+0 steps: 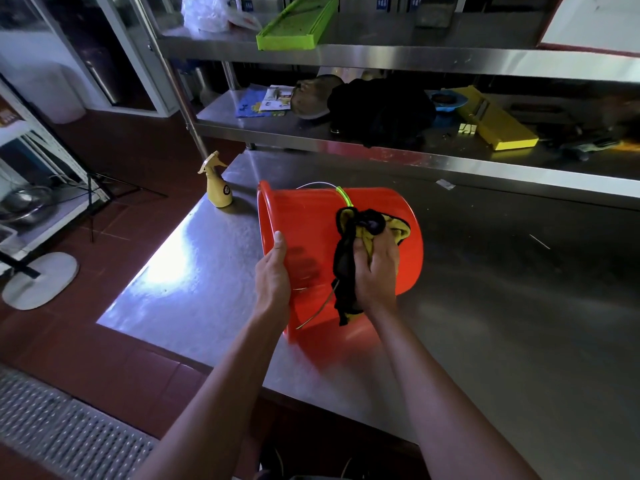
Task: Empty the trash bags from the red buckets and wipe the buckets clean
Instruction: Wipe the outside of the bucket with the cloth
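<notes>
On the steel table (485, 306), a red bucket (304, 230) lies on its side, mouth facing left, base to the right. Left hand (273, 275) grips the rim at the mouth: thumb on the outside, fingers curled inside, visible as shadows through the plastic wall. Right hand (375, 268) presses a bunched cloth (349, 244), black and yellow, against the bucket's outer wall, fingers curled round the fabric; a tail of cloth hangs down past the wrist. Wire handle (317, 311) of the bucket runs over the wall, with a green grip (344, 197) near the top edge. Just left of the bucket, at the table's far left corner, stands a yellow spray bottle (217, 187), upright, not touching the bucket. Behind the table, a steel rack (381, 57): upper shelf carries a green tray (294, 29) and a white plastic bag (207, 12); lower shelf carries a black bundle (381, 109), a yellow slicer-like tool (495, 119), a blue dish (446, 100) and some printed paper (263, 103). Floor is dark red tile (114, 143), with a metal grate (62, 431) at lower left. No trash bag shows in the bucket, though its inside is mostly hidden.
</notes>
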A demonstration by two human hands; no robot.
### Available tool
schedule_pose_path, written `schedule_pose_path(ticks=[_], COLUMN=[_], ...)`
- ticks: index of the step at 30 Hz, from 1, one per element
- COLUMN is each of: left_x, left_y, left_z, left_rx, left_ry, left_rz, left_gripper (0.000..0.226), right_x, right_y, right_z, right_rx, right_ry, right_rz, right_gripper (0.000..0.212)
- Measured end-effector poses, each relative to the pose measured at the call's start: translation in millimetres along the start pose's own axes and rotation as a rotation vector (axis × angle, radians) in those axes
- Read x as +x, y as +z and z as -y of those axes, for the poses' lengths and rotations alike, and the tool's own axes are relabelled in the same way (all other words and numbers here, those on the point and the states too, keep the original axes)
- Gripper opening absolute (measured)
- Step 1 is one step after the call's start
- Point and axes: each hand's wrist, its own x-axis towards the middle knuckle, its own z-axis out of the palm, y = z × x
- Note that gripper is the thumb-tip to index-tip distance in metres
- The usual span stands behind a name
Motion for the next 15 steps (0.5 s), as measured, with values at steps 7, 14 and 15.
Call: schedule_pose_path(ticks=[7, 14, 15], left_x=[6.9, 8.9, 10.6], left_y=[1.9, 5.0, 3.7], left_z=[-6.1, -29.4, -33.4], left_rx=[-0.05, -0.129, -0.128], left_ry=[-0.055, -0.176, -0.183], left_rz=[-0.009, 0.041, 0.042], left_gripper=[0.076, 0.063, 0.065], right_x=[-10.4, -0.8, -2.5], right_y=[-16.1, -20.2, -19.7], right_z=[-40.5, -23.2, -19.1], right_rx=[-0.256, -0.317, -0.336], right_ry=[-0.045, -0.065, -0.084], right_rz=[-0.028, -0.077, -0.051], right_gripper=[0.054, 0.058, 0.059])
